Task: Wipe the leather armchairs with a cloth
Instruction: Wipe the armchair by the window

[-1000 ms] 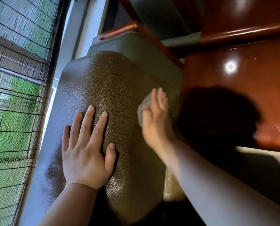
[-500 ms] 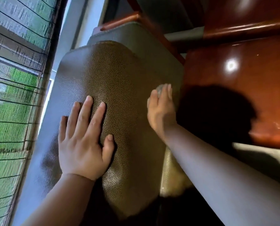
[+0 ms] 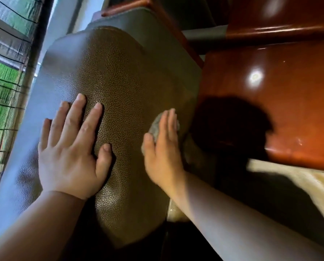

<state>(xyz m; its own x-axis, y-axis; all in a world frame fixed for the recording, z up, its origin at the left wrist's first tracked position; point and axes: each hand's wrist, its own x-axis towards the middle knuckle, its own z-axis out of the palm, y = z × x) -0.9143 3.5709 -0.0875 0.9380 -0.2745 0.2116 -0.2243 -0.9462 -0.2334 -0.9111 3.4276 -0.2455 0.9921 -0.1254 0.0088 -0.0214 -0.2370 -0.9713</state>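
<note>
A: Left hand is flat on the cushion, fingers straight and spread, pressing down and holding nothing.

B: And the right hand sits toward the cushion's right edge, fingers straight, palm down on the cloth. It presses the cloth rather than pinching it.

A: Where's the cloth exactly?

B: Bunched grey under that palm, on the cushion's right side, just beside the wood (only a bit of it peeks past the fingers).

A: How will it handle?

B: Soft and light, I'd say. It will crumple easily, so a flat palm on top looks like the right hold. The leather is pebbled and looks padded; I'd expect it to give under pressure and offer some grip, less slick than that glossy wood.

A: Any brands or writing?

B: None I can read, on cushion, cloth or wood. The window left of the cushion shows only mesh and green.
</note>
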